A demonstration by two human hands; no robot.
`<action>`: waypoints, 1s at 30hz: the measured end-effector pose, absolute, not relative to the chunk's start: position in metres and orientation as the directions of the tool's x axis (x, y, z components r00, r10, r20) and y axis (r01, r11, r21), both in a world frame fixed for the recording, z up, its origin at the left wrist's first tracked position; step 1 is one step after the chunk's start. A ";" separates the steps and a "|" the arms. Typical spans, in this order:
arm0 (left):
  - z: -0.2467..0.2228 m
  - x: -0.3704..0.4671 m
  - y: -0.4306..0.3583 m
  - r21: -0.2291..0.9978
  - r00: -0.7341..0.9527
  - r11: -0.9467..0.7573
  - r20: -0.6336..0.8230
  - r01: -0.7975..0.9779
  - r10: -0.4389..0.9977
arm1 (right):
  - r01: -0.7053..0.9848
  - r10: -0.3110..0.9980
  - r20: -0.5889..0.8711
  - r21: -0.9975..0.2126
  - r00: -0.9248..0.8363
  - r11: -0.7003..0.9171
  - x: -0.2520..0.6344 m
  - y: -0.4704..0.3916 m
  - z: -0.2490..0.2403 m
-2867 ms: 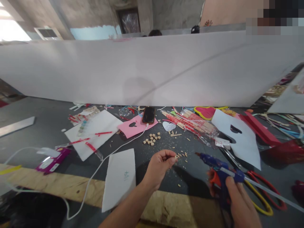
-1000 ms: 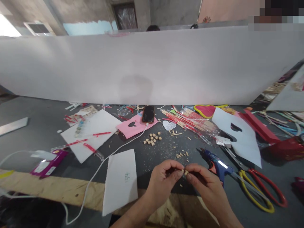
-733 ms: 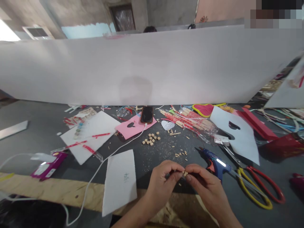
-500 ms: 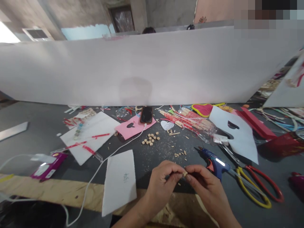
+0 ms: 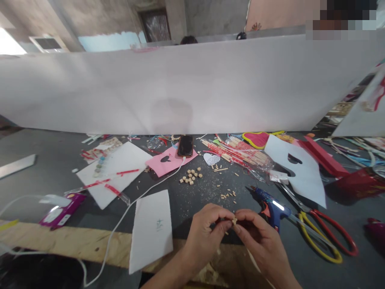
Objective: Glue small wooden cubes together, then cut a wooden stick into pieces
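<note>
My left hand [image 5: 207, 226] and my right hand [image 5: 258, 235] meet over the table's near edge. Between their fingertips they pinch one small cluster of wooden stick pieces [image 5: 234, 221]. Both hands have closed fingers. Just beyond them lie short cut wooden stick pieces [image 5: 228, 195]. Farther off is a group of similar small wooden clusters [image 5: 190, 176]. A blue hot glue gun [image 5: 274, 206] lies right of my right hand, its glue stick running toward large scissors [image 5: 319, 224] with one red and one yellow handle.
A phone [image 5: 185, 146] on pink paper [image 5: 162, 161] trails a white cable. Packs of wooden sticks [image 5: 237, 151] and cut white paper [image 5: 313, 176] lie at the right. A white card [image 5: 152, 230] marked "154" is left of my hands. A tall white panel [image 5: 120, 92] stands behind.
The small wooden cluster has turned slightly between my fingertips and shows more clearly. My hands stay in nearly the same place.
</note>
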State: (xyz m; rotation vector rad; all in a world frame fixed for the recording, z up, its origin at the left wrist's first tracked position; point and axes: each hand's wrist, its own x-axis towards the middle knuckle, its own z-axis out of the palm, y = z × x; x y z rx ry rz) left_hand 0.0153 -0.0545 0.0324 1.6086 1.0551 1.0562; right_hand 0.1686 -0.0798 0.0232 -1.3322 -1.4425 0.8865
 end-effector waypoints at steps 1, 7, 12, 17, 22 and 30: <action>0.032 0.015 -0.055 0.963 0.261 -0.200 0.149 0.179 0.954 | 0.302 0.982 0.186 -0.939 0.042 0.165 0.168 -0.080 0.023; 0.032 0.016 -0.054 0.995 0.287 0.001 -0.029 0.097 0.958 | 0.362 0.948 0.311 -0.893 0.066 0.268 0.170 -0.081 0.025; 0.033 0.016 -0.053 0.960 0.438 0.255 -0.181 -0.116 0.880 | 0.420 0.918 0.396 -0.838 0.032 0.347 0.174 -0.082 0.023; 0.037 0.018 -0.054 0.912 0.500 0.369 -0.239 -0.179 0.833 | 0.468 0.895 0.445 -0.788 -0.015 0.399 0.174 -0.082 0.023; 0.039 0.018 -0.054 0.899 0.503 0.390 -0.247 -0.201 0.828 | 0.466 0.873 0.486 -0.765 -0.035 0.445 0.174 -0.083 0.023; 0.034 0.018 -0.056 0.866 0.479 0.435 -0.281 -0.248 0.832 | 0.448 0.871 0.489 -0.770 -0.046 0.455 0.173 -0.085 0.021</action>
